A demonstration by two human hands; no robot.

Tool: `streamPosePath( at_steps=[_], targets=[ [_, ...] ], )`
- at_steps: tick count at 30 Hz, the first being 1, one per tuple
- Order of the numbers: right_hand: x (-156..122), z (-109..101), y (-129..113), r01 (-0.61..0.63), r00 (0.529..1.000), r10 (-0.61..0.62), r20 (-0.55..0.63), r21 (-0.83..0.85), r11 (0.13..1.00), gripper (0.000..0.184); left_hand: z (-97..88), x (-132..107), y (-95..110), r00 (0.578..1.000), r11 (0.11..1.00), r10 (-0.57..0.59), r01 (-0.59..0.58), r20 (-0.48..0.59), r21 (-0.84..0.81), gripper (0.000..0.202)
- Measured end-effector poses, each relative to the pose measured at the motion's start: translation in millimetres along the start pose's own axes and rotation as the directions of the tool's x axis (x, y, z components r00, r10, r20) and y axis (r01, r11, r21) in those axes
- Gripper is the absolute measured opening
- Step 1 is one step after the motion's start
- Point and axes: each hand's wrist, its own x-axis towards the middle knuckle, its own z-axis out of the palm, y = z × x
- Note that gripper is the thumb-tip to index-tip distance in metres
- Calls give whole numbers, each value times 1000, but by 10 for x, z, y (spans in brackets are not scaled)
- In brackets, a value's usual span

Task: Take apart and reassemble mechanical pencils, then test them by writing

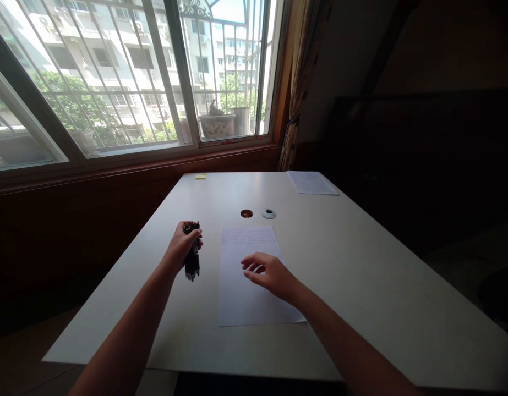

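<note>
My left hand [183,243] is closed around a bundle of several dark pens [192,258], held just above the white table [361,275], left of a lined sheet of paper [245,297]. My right hand [268,273] hovers over the middle of that sheet, palm down, fingers spread and slightly curled, holding nothing.
A round cable hole [246,213] and its grey cap [269,214] lie beyond the sheet. A second sheet [312,182] rests at the far right corner, a yellow sticky note [200,176] at the far edge. A barred window [113,82] and curtain [297,88] stand behind.
</note>
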Motion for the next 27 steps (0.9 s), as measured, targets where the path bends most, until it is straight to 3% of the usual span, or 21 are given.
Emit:
streamPosePath(
  at_steps=[4,8,12,17,20,27],
  targets=[
    [-120,-258,243,115,972,-161,-171,-251,961,21,-208,177,-97,999,925,-32,16,37,381,42],
    [-183,-347,438,121,936,-217,-277,-327,937,28,-129,309,-265,999,738,43,-36,6,673,41],
    [-216,-330,535,121,936,-167,-309,-164,979,23,42,382,-425,993,580,91,-109,69,807,43],
    [-247,-377,624,-31,933,126,-338,273,961,22,163,442,-525,985,461,127,-166,120,872,44],
    [-272,-424,650,-49,920,196,-339,397,916,27,178,437,-536,984,436,132,-163,117,885,48],
    [-286,-447,648,-32,920,214,-329,481,876,29,73,262,-450,983,439,129,-173,129,882,61]
  ],
)
